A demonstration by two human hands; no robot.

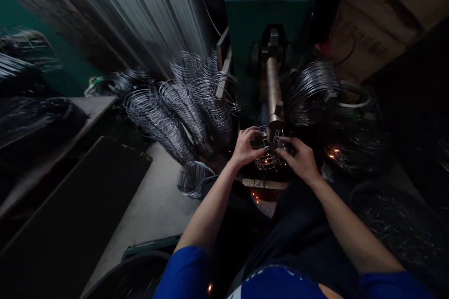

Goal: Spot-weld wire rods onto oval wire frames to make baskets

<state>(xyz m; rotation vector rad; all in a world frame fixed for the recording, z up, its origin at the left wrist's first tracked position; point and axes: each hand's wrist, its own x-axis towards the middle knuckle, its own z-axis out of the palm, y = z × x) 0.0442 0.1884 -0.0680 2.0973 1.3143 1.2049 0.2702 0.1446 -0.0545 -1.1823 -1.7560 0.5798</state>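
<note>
1. Our left hand (244, 146) curls its fingers around the left side of a small wire cage (268, 149), gripping the rim wires, thumb on top.
2. Our right hand (298, 159) closes on the cage's right side in the same way, fingers bent over the wires, so both hands hold the one piece between them.
3. We see the cage sitting directly under the tip of the brass-coloured welding arm (274, 88), which reaches down from the green machine (252, 23); small orange sparks (268, 161) glow inside the cage and just below it.
4. Left of the machine, stacks of wire rings (182, 107) lean in long rows (blurred, so we cannot count them), and one smaller wire basket (192, 178) lies on the grey bench (154, 205) near our left forearm.
5. Right of the arm, a coil of wire hoops (314, 91) stands just beside the machine, apart from our hands.
</note>
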